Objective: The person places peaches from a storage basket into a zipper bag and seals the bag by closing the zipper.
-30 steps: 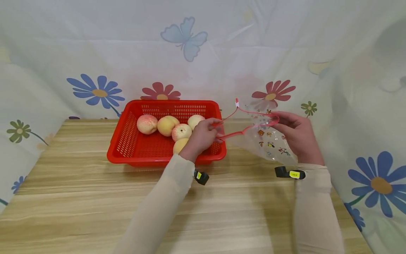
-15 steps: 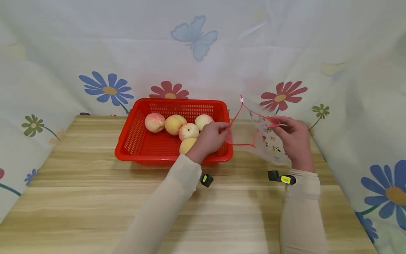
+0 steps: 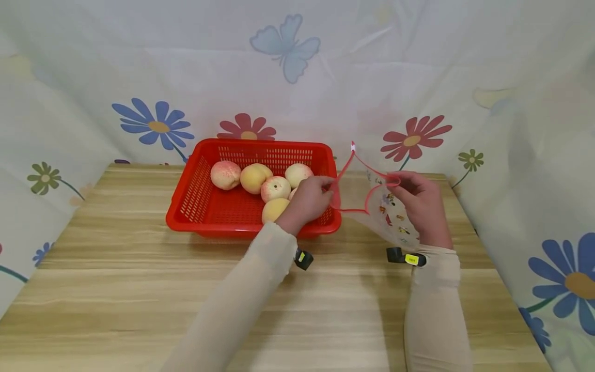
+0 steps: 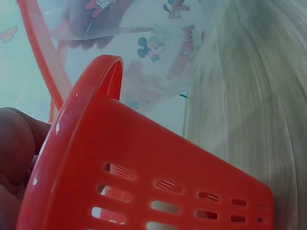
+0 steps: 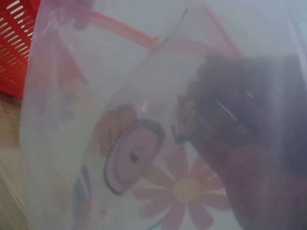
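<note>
Both hands, left hand point(image 3: 310, 199) and right hand point(image 3: 418, 199), pinch the zip bag point(image 3: 388, 212), its red-rimmed mouth now pulled wider at the peach basket's point(image 3: 186, 204) three o'clock.

Setting: a pale wood-grain worktop point(image 3: 116, 289) with lengthwise streaks of lighter and darker tan, set against a white fabric backdrop point(image 3: 418, 62) that wraps round the back and both sides. The cloth is printed with motifs — blue flowers point(image 3: 153, 125), red flowers point(image 3: 415, 137), small green flowers point(image 3: 44, 178) and a light blue butterfly point(image 3: 285, 45). Lighting is soft and even.
</note>
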`<state>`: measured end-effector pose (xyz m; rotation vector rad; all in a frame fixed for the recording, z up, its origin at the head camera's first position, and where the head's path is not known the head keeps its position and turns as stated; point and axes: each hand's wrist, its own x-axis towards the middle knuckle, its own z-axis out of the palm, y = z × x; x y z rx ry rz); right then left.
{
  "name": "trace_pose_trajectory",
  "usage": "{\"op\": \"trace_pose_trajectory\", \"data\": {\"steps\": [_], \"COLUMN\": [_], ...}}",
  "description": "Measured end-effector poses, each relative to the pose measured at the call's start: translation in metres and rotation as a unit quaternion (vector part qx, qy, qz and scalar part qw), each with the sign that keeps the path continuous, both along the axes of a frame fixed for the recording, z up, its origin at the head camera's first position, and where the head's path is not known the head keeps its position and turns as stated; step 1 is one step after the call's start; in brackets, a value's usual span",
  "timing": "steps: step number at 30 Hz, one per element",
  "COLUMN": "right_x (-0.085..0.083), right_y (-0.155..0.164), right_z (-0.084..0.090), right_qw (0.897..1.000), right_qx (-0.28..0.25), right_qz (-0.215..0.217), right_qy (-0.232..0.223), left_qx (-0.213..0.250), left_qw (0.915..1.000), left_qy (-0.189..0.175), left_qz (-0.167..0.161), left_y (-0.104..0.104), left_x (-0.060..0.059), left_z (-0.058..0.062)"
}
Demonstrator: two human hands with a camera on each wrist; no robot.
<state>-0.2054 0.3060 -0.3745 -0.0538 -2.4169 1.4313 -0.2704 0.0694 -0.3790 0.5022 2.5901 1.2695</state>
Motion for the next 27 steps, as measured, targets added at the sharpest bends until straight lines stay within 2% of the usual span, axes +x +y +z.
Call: {"op": "trace_pose_trajectory", "data": {"steps": [8, 16, 23, 27], "right_x": [-0.004, -0.009, -0.011, -0.011], "right_y": [0.002, 0.006, 0.009, 0.009], "right_z": [-0.008, -0.015, -0.019, -0.021], "right_qw": [1.0, 0.998, 0.997, 0.996], "right_qx": [-0.007, -0.029, -0.049, -0.05], "right_qz": [0.021, 0.047, 0.062, 0.066], "right_qy": [-0.004, 0.007, 0.014, 0.019], "left_qx": [-0.003, 0.015, -0.027, -0.049], "left_qw": [0.9999, 0.9998, 0.9984, 0.9971], "left_qy": [-0.01, 0.012, 0.049, 0.057], "left_qz": [0.009, 0.0, 0.009, 0.01], "left_y": [-0.006, -0.026, -0.043, -0.05], "left_x": [0.003, 0.003, 0.007, 0.008], "left_z": [0.005, 0.004, 0.003, 0.003]}}
